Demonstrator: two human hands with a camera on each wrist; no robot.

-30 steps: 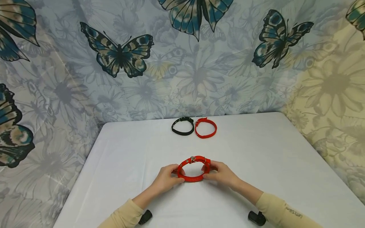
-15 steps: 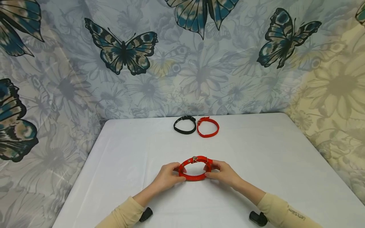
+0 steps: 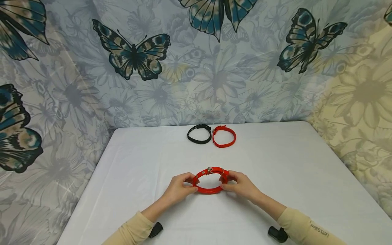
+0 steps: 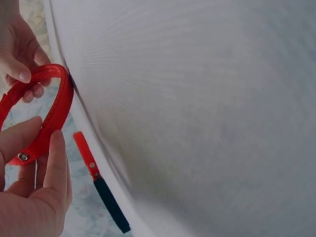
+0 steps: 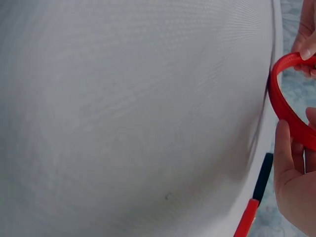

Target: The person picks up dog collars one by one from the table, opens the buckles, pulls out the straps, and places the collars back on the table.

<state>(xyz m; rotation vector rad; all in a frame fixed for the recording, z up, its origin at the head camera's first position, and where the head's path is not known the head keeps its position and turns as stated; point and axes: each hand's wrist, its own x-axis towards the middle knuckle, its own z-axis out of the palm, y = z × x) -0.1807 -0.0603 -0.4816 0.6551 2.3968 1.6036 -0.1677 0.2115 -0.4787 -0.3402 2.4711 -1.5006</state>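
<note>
A red pet collar [image 3: 209, 191], buckled into a ring, is held between both hands near the middle of the white table. It has a metal buckle at its far side and metal eyelets along the strap. The left hand [image 3: 179, 186] pinches its left side between thumb and fingers. On the opposite side, the right hand [image 3: 242, 185] pinches the strap the same way. In the left wrist view one eyelet of the collar [image 4: 59, 106] shows close to the left fingers. The right wrist view shows the plain outer band of the collar [image 5: 284, 103].
At the far edge of the white table [image 3: 137, 153] lie a black collar [image 3: 199, 142] and a second red collar [image 3: 224, 145], side by side. A wall cloth [image 3: 214, 81] with butterflies stands behind. Dark wrist devices [image 3: 277, 234] sit beneath the sleeves.
The head view has shifted slightly, so the scene sits a little further right. Both hands keep their grip on the red collar, with the left fingers moving slightly along it.
</note>
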